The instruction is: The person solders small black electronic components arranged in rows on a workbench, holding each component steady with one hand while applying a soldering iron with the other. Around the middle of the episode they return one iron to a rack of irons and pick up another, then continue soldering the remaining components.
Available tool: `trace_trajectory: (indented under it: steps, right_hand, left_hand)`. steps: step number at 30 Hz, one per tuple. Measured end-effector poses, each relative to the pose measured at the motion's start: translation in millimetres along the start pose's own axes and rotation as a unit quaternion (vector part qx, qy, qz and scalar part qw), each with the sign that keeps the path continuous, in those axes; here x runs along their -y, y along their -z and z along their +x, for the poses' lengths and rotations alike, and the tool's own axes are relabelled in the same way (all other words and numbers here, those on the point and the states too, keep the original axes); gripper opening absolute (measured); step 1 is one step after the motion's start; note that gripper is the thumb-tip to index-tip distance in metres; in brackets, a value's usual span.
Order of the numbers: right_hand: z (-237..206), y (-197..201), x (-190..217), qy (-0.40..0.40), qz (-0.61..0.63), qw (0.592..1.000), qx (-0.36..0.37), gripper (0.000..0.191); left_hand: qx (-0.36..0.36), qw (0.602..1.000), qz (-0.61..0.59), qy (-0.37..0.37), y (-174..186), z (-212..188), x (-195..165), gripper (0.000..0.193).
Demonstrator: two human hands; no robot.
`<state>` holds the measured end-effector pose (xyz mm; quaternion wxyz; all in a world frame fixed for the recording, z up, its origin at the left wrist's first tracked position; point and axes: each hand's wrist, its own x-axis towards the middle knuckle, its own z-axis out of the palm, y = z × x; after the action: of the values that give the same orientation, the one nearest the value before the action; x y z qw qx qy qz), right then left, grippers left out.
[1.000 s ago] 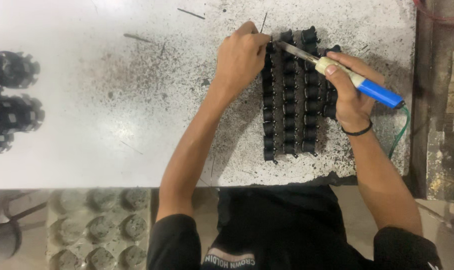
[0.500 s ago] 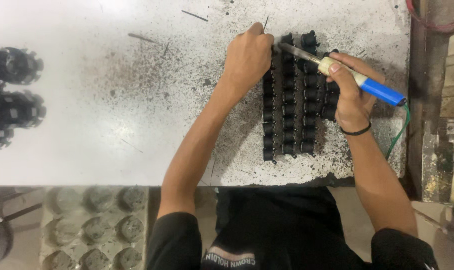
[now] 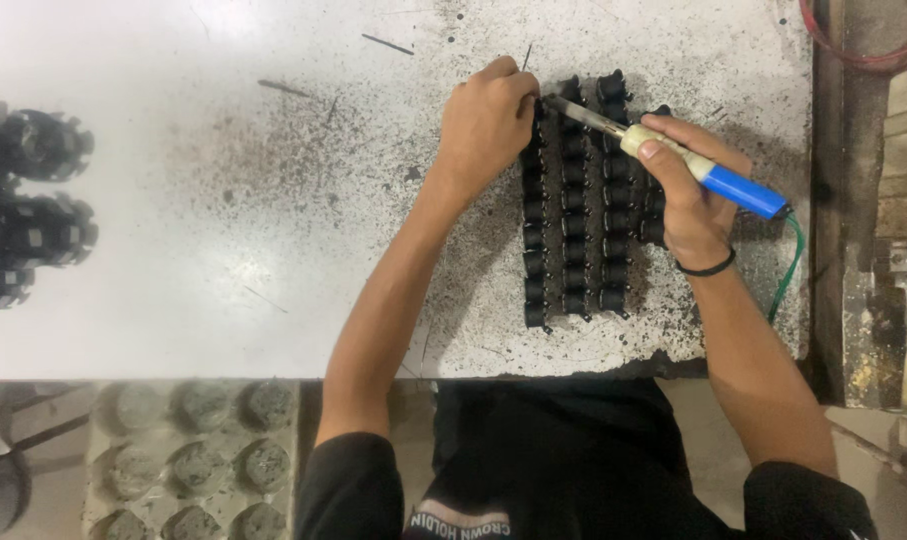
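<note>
Here, from my remote station, I see a worker bent over a stained white workbench (image 3: 273, 250), soldering small black components (image 3: 573, 230) laid out in upright rows toward the bench's right edge, the rows running from the far edge back toward the near one. The right hand (image 3: 695, 195) is wrapped around a soldering iron (image 3: 663, 155) by its cream collar and blue handle, a green cord (image 3: 788, 265) trailing off toward the right edge, the metal tip angled up-left to the top of the left row. The left hand (image 3: 488, 120) is pinched closed at that same spot; what its fingertips grip is too small for me to tell, though they touch the topmost piece of the left row. I judge the black parts light, rigid and easily knocked out of line, with thin leads that would bend, so each is best taken by its plastic body. The iron looks stiff and light, safe only at the insulated handle, well back from the hot shaft. Toothed black parts (image 3: 28, 205) sit at the left edge, and a grey moulded tray (image 3: 188, 460) lies below the near edge.
</note>
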<state>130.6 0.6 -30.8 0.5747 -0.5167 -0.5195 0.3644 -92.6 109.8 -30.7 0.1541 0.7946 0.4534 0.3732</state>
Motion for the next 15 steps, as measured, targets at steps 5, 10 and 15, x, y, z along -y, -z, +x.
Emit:
trace_trajectory:
  steps: [5,10,15]
  right_hand:
    - [2.4,4.0,1.7,0.0,0.015,0.999,0.037,0.028]
    - [12.0,22.9,7.8,0.057,0.088,0.993,-0.061,0.024]
    - [7.7,31.5,4.5,0.033,0.064,0.995,-0.07,0.024]
  left_hand:
    - [-0.007,0.998,0.064,-0.029,-2.1,1.7,-2.4,0.005]
    - [-0.022,0.999,0.012,-0.036,21.8,2.6,-28.3,0.011]
    - [-0.082,0.991,-0.07,-0.075,57.5,29.8,-58.1,0.017]
